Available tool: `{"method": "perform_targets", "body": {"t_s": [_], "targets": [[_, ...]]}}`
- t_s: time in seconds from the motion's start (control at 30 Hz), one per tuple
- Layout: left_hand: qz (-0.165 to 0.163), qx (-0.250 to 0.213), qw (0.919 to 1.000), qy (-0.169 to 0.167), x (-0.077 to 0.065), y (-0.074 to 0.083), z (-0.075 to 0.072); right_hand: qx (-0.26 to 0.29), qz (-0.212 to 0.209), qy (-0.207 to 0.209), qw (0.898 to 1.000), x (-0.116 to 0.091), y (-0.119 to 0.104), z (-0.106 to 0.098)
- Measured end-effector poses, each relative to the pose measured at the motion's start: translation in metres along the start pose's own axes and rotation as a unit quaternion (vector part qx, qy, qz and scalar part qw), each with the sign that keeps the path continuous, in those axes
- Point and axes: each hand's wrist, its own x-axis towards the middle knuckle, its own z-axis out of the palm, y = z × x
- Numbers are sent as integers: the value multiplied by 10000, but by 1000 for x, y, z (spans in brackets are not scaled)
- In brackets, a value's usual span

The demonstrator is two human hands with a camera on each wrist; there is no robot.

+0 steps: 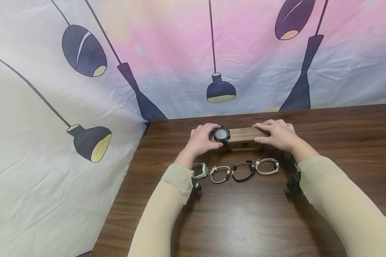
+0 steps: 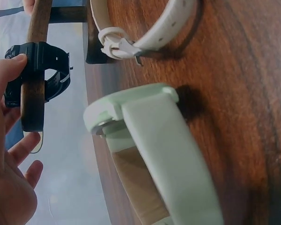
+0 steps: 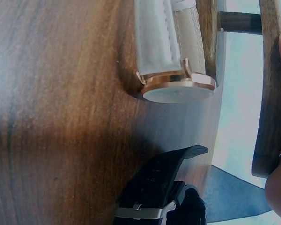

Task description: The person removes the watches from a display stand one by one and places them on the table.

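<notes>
A chunky black watch (image 1: 222, 134) is looped round the left end of the wooden bar of a watch stand (image 1: 242, 134). My left hand (image 1: 202, 139) holds the watch, with its thumb on the watch in the left wrist view and the other fingers behind the bar. My right hand (image 1: 279, 135) grips the bar's right end, thumb in front and fingers over the far side. Nearer me lie a mint-green watch (image 2: 164, 150), a white-strapped watch (image 1: 220, 175), a slim black watch (image 1: 243, 170) and a white watch with a rose-gold case (image 3: 168, 47).
Everything stands on a dark brown wooden table (image 1: 241, 217). A fabric backdrop (image 1: 180, 89) printed with hanging lamps rises behind the table and along its left side. In the right wrist view, a black strap (image 3: 154, 187) with a metal keeper lies on the tabletop.
</notes>
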Motion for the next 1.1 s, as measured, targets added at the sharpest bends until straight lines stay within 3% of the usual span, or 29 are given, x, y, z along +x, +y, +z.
{"method": "perform_targets", "body": {"t_s": [0.27, 0.4, 0.53, 0.63, 1.1], "targets": [[49, -89, 9999, 64, 1, -4, 0, -28, 20, 27, 10000, -1, 0, -2], [-11, -804, 9968, 8, 0, -7, 3, 11, 21, 3, 10000, -1, 1, -1], [-205, -1860, 9822, -137, -3, -11, 11, 39, 20, -26, 10000, -2, 1, 1], [-291, -2383, 9706, -179, -3, -14, 16, 46, 32, -13, 10000, -2, 2, 1], [-529, -3282, 9426, -300, -9, -15, 15, -45, -25, -8, 10000, -2, -1, 0]]}}
